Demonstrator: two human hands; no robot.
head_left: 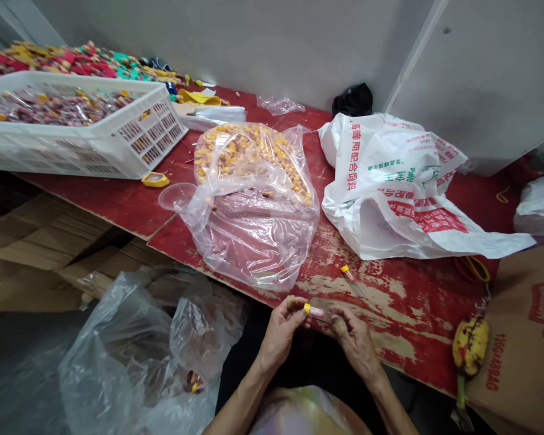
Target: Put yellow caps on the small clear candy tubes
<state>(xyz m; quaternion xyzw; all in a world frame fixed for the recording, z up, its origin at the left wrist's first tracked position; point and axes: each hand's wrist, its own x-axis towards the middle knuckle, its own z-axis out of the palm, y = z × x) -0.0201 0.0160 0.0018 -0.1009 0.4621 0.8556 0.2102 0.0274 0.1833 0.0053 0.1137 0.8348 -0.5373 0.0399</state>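
Both hands meet at the near edge of a worn red board (390, 302) and hold one small tube with a yellow cap (314, 311) between them. My left hand (281, 329) pinches the capped end. My right hand (351, 335) pinches the other end. A second small capped tube (347, 273) lies on the board just beyond my hands. Further back, a clear plastic bag (254, 199) lies open, full of small yellow and pink pieces.
A white printed plastic bag (399, 187) lies at the right. A white slotted crate (86, 130) of packets stands at the back left. Another clear bag (136, 356) hangs open below the board at my left. A spotted banana (469, 347) rests on a cardboard box (526, 338).
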